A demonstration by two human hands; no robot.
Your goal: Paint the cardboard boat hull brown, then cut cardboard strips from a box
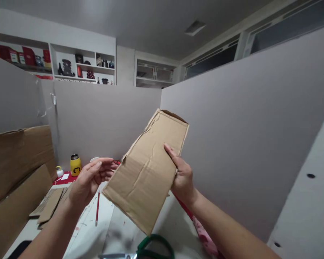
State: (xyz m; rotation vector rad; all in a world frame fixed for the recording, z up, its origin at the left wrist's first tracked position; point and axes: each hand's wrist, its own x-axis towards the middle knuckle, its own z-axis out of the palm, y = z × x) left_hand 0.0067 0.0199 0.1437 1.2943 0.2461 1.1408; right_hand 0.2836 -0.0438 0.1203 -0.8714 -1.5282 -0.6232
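A creased piece of brown cardboard [143,176], folded with an opening at its far end, is held up tilted over the table. My right hand [182,176] grips its right edge, thumb on the near face and the other fingers hidden behind. Beside its left edge is my left hand [93,174], fingers loosely bent and apart, some fingertips close to the edge; I cannot tell whether they touch it. Below the cardboard, scissors with green handles [155,244] lie on the white table [116,219]. A red pencil [97,208] rests to their left.
Large cardboard sheets [18,162] lean at the left, with smaller cardboard pieces [50,205] beside them. A yellow bottle [75,165] stands at the back left near a small white container [59,171]. Grey partitions [232,144] enclose the table; something pink [203,233] lies by my right forearm.
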